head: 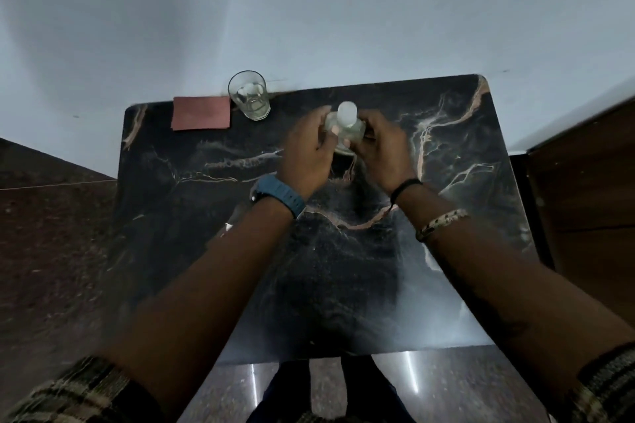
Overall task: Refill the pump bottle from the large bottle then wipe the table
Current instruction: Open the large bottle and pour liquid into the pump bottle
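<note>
A small clear bottle with a whitish rounded top (pixel 346 115) stands near the far middle of the dark marble table (pixel 206 216). My left hand (pixel 307 151) wraps its left side and my right hand (pixel 379 148) wraps its right side, so most of the body is hidden. I cannot tell whether this is the pump bottle or the large bottle. A folded reddish-brown cloth (pixel 201 112) lies flat at the far left corner of the table. No second bottle shows.
A clear drinking glass (pixel 249 94) stands at the table's far edge, just right of the cloth and against the pale wall. A dark wooden cabinet (pixel 584 189) sits to the right of the table. Brown floor lies to the left.
</note>
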